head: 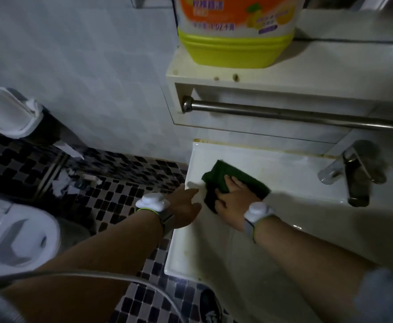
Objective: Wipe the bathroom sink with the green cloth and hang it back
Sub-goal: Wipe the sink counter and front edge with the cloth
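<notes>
A: Hands, count?
B: Two. The left hand [185, 206] rests on the sink [186, 250] at its left rim, fingers straight and loosely spread, holding nothing. The right hand [234, 199] lies just beside it, fingers flat and spread, pressing down on the green cloth [218, 176].

A: Wrist devices?
B: Two, one white unit strapped to each wrist.

A: Cloth, count and place?
B: One, dark green, bunched. It lies on the flat left ledge of the sink, under and beyond the right hand's fingers and touching them. Its near left corner sits between the two hands.

A: Sink?
B: One, white. Whether the bowl holds anything I cannot tell; the right forearm covers it.

A: Beyond the right hand?
B: One metal faucet [353, 173], to its right and well apart from the cloth. Farther off, one metal towel bar [284, 113], nothing hanging on it. Above the bar, one white shelf [330, 75].

A: Containers?
B: One jug [235, 31] on the shelf, orange label, yellow-green liquid showing in its lower part. Left of the left hand, one white toilet [16, 238], and farther off one bin [11, 113], its contents not visible.
</notes>
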Available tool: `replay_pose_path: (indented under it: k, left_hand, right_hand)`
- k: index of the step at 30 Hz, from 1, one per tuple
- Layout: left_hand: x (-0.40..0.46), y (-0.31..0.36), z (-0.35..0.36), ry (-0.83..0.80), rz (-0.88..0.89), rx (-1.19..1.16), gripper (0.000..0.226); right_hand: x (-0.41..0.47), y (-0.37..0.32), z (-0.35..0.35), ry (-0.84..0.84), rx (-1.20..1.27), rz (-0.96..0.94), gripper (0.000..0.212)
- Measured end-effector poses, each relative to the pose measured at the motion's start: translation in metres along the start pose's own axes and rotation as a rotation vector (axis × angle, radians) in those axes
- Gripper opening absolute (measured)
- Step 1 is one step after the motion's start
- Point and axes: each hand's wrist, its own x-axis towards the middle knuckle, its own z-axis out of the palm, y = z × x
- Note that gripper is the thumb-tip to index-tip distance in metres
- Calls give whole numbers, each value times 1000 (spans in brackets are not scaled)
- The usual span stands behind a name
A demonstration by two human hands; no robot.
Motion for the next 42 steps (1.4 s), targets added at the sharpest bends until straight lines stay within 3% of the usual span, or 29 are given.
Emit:
replay_pose_path:
  k: [5,7,11,21,25,29,36,39,42]
  left_hand:
    - [10,-2,8,-3,-20,-98,63]
    - [15,-1,12,-7,-47,-146,63]
    - [22,-4,17,-6,-73,-302,82]
    - [21,-22,29,-51,-169,-402,83]
    - [24,-21,30,-12,-230,-591,87]
    - [29,-19,28,4,-317,-766,105]
    - [30,-15,32,40,-307,-652,94]
    - [31,-18,31,56,-178,-615,94]
    - [31,-4,32,42,-129,-391,87]
  right_hand:
    - [14,-10,6,158,-39,-168,42]
    - [25,-5,10,197,-138,-237,50]
    - [46,-5,21,154,-279,-226,71]
    - [106,-15,-3,286,-273,-179,64]
    - [84,-32,13,205,-295,-182,74]
    - [46,-54,52,103,-386,-338,91]
    - [63,-37,49,170,-363,-431,80]
    - [88,-29,23,152,-328,-358,84]
    - [106,-20,7,158,-246,-276,68]
